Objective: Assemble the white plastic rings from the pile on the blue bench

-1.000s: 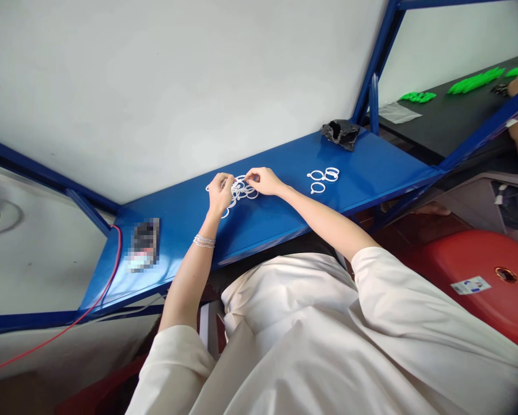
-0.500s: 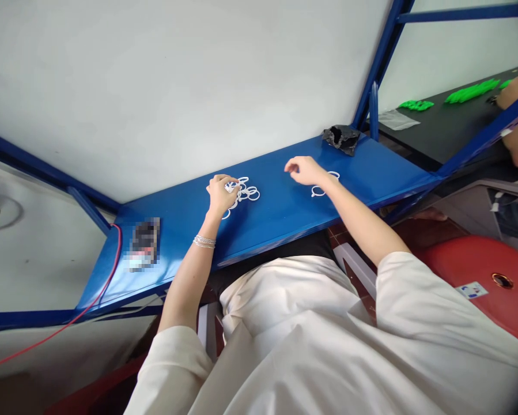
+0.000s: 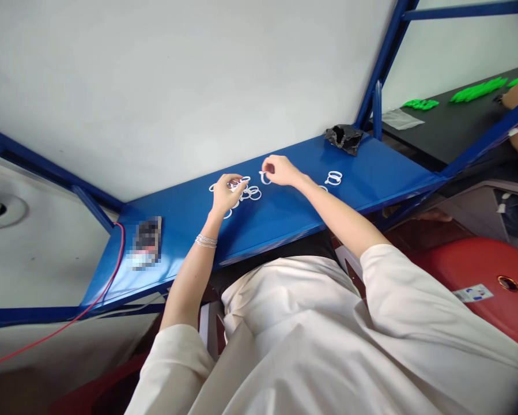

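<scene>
In the head view, the right hand's (image 3: 269, 169) fingertips pinch a white ring (image 3: 263, 178) just above or at the blue tabletop (image 3: 287, 213). The left hand's (image 3: 231, 189) fingers curve, partly spread, over a pile of white rings (image 3: 246, 195); whether they grip one, I cannot tell.

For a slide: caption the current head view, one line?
At a blue table, the right hand holds a white ring; the left hand is at a ring pile.

At least eight white rings (image 3: 335, 178), one black bag (image 3: 347, 140)
</scene>
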Available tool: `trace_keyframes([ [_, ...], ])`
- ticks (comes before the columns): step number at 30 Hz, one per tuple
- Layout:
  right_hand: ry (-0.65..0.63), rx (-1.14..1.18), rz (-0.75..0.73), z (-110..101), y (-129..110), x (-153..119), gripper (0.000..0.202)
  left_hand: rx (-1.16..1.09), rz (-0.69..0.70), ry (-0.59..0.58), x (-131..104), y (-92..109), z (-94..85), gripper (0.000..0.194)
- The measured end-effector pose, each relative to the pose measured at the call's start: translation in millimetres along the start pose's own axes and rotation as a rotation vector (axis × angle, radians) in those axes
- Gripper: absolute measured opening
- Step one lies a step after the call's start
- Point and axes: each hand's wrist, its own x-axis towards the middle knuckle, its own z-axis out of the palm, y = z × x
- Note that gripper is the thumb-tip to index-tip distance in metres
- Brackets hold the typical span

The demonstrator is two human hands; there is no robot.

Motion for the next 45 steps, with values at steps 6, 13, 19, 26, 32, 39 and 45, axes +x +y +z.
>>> trace_keyframes([
  [6,0.103,0.349,-0.089,60.4,-43.4,33.8,0.02,-0.317,-0.046,-0.039,2.5,-7.4,10.2,0.036],
  [13,-0.02,0.764,0.118,64.1,-40.6,17.7,0.005,-0.581,-0.17,-0.19,4.9,-2.3,9.3,0.044],
  [19,-0.258,1.282,0.208,59.9,-56.8,10.7,0.017,-0.767,-0.185,-0.234,3.7,11.8,3.3,0.037],
  [26,-0.264,1.37,0.392,66.9,-80.2,6.9,0.062,-0.866,-0.194,-0.287,-3.1,32.7,8.1,0.062],
  [32,-0.211,1.352,0.406,66.6,-88.6,5.0,0.077,-0.835,-0.246,-0.24,-3.2,34.4,11.1,0.071],
  [39,-0.126,1.314,0.3,59.9,-75.5,7.0,0.053,-0.85,-0.17,-0.18,0.3,22.6,6.7,0.071],
  [45,0.016,1.18,0.234,67.9,-63.9,9.0,0.043,-0.792,-0.14,-0.128,3.7,8.5,5.4,0.064],
])
